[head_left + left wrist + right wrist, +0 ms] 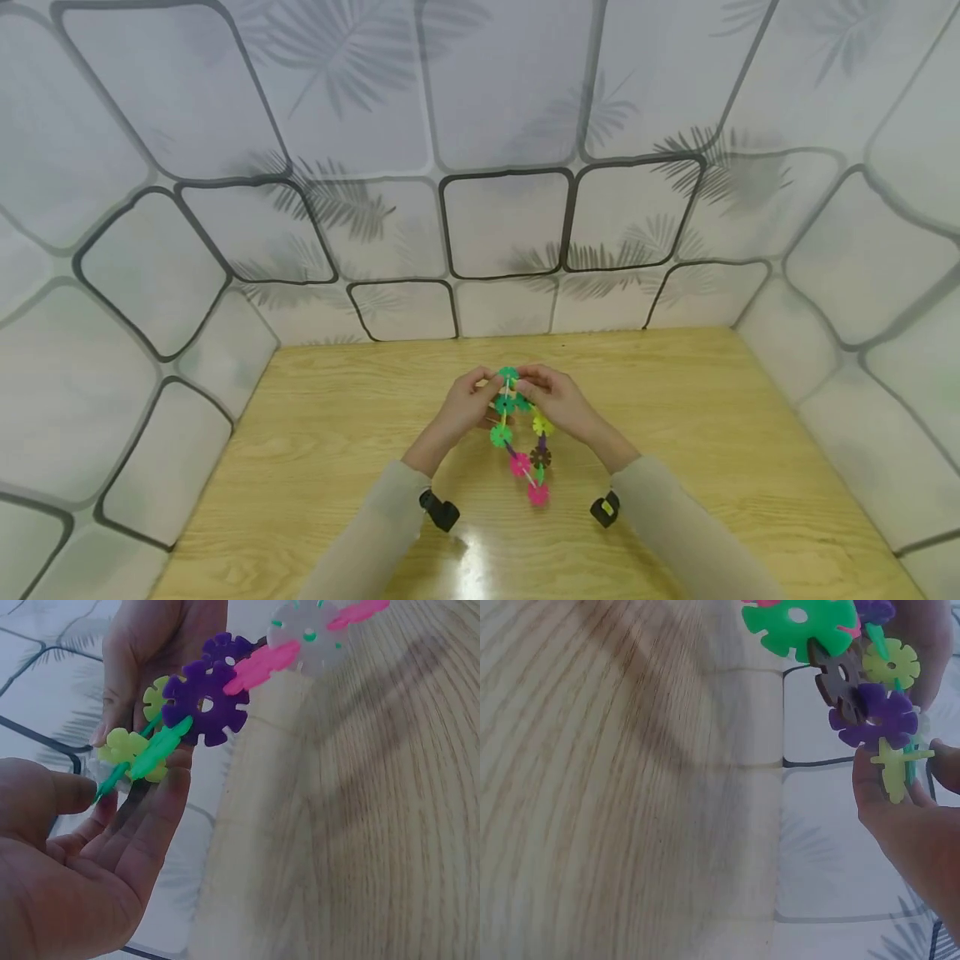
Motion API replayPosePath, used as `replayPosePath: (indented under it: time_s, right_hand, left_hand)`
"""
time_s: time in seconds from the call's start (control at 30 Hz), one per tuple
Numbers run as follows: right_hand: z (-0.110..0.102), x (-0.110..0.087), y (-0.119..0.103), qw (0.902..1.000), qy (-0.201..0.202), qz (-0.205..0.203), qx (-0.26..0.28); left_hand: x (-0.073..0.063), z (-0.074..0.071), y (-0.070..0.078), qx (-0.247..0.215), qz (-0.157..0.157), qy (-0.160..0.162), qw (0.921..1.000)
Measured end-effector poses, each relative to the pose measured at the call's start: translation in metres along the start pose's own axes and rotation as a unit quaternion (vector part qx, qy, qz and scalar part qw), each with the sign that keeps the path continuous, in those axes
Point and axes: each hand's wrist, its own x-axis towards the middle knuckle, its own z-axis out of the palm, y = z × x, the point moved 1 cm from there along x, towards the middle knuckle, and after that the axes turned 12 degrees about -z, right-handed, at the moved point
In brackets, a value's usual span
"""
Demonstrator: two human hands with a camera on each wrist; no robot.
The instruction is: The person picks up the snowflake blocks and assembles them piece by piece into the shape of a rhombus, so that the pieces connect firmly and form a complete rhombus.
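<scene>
A chain of slotted, flower-shaped plastic interlocking discs [501, 435] hangs in a loop between the two hands, in green, yellow, purple, brown and pink. My left hand [463, 406] pinches its top end from the left, thumb and fingertips at the upper green discs. From the other side my right hand [558, 403] grips the same end, fingertips close to the left ones. The left wrist view shows a purple disc [196, 720] just below the fingers, with a white disc [304, 637] farther along. In the right wrist view a yellow disc [892, 769] lies at the right fingers.
Beneath the hands is a light wood-grain table [337, 467]. White walls [502, 225] with grey outlined shapes and leaf prints enclose it at the back and both sides. Each wrist wears a small black camera [442, 510].
</scene>
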Motion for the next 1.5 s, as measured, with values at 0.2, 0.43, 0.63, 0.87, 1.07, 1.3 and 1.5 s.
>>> replayPosePath:
  time_s: [0.2, 0.43, 0.63, 0.87, 1.07, 1.3, 1.5]
  right_hand:
    - [0.001, 0.008, 0.009, 0.9989, 0.033, 0.033, -0.002]
    - [0.002, 0.018, 0.022, 0.997, 0.051, 0.058, 0.002]
    - [0.002, 0.019, 0.033, 0.9944, 0.062, 0.081, -0.028]
    - [0.006, 0.026, 0.046, 0.9885, 0.099, 0.102, -0.053]
    - [0.009, 0.033, 0.052, 0.9821, 0.1, 0.106, -0.12]
    - [0.011, 0.034, 0.055, 0.9792, 0.091, 0.104, -0.149]
    - [0.012, 0.035, 0.062, 0.9758, 0.086, 0.105, -0.172]
  left_hand:
    - [0.006, -0.004, -0.01, -0.001, -0.008, 0.029, 0.9995]
    - [0.013, -0.007, -0.015, 0.008, -0.017, 0.055, 0.9983]
    - [0.024, -0.011, -0.019, 0.01, -0.029, 0.069, 0.9971]
    - [0.034, -0.014, -0.023, 0.01, -0.053, 0.089, 0.9946]
    - [0.047, -0.014, -0.031, 0.065, -0.059, 0.12, 0.989]
    - [0.057, -0.013, -0.038, 0.137, -0.064, 0.161, 0.9753]
    - [0.055, -0.011, -0.04, 0.154, -0.05, 0.175, 0.9711]
